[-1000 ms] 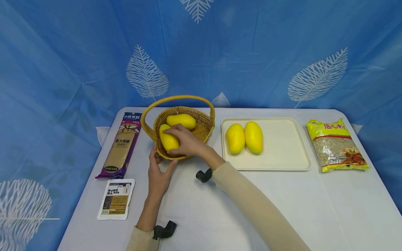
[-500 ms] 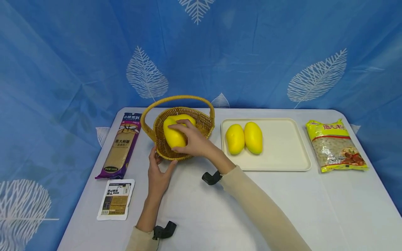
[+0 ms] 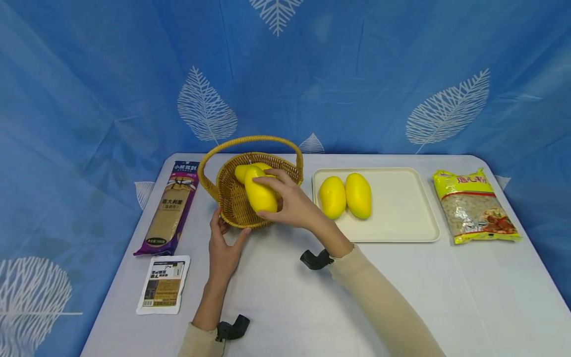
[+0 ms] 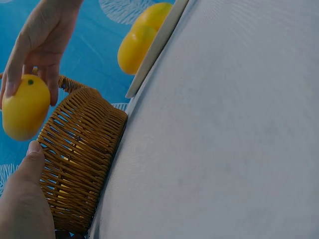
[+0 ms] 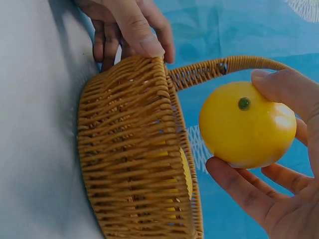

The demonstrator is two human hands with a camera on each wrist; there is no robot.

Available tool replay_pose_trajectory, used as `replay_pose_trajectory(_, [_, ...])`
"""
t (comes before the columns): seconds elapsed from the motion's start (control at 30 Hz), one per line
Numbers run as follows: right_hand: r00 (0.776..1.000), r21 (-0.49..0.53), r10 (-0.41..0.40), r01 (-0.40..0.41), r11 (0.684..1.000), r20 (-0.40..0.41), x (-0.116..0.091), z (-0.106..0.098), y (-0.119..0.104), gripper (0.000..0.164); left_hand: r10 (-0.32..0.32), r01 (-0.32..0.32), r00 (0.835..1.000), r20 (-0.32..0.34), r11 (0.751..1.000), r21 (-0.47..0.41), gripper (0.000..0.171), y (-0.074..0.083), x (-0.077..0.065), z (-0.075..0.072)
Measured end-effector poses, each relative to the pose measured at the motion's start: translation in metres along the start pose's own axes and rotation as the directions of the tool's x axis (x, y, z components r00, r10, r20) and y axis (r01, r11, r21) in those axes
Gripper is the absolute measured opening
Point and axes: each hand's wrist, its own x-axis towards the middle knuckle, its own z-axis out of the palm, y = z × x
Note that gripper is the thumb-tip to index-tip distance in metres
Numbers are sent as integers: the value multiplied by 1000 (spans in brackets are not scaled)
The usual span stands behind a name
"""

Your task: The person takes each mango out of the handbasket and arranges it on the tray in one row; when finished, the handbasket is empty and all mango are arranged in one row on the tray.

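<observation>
A yellow mango point(image 3: 260, 192) is gripped by my right hand point(image 3: 292, 201), thumb on one side and fingers on the other. The right wrist view shows this mango point(image 5: 246, 124) raised above the basket's rim, its green stem spot facing the camera. A second mango point(image 3: 243, 172) lies inside the brown wicker basket point(image 3: 236, 210), partly hidden behind the held one. My left hand point(image 3: 223, 255) holds the basket's near left side, with the thumb point(image 5: 149, 46) on the rim. Two more mangoes point(image 3: 332, 197) rest side by side on a cream tray point(image 3: 401, 208).
The basket's tall arched handle point(image 3: 250, 139) rises over its far side. Left of the basket lie a pasta pack point(image 3: 171, 208) and a small white-edged packet point(image 3: 164, 285). A yellow bag of food point(image 3: 477, 208) sits right of the tray. A blue curtain point(image 3: 357, 74) hangs behind the table.
My right hand has lifted the mango from the basket's left side and carried it up and to the right. My left hand has stayed at the basket.
</observation>
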Motion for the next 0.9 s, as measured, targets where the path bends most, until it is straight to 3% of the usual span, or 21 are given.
replay_pose_trajectory(0.27, [1000,-18,-28,27,999,-4,-12,-8,-2,68,6,-6,1000,-3,1000,-5,87,0,0,-1])
replay_pose_trajectory(0.57, [1000,62,-17,18,998,-15,-27,-27,-1,68,26,-26,1000,-4,1000,-5,88,1,0,0])
replay_pose_trajectory(0.9, [999,46,0,2,999,-38,-43,-43,-2,70,38,-38,999,-12,999,1,89,0,0,1])
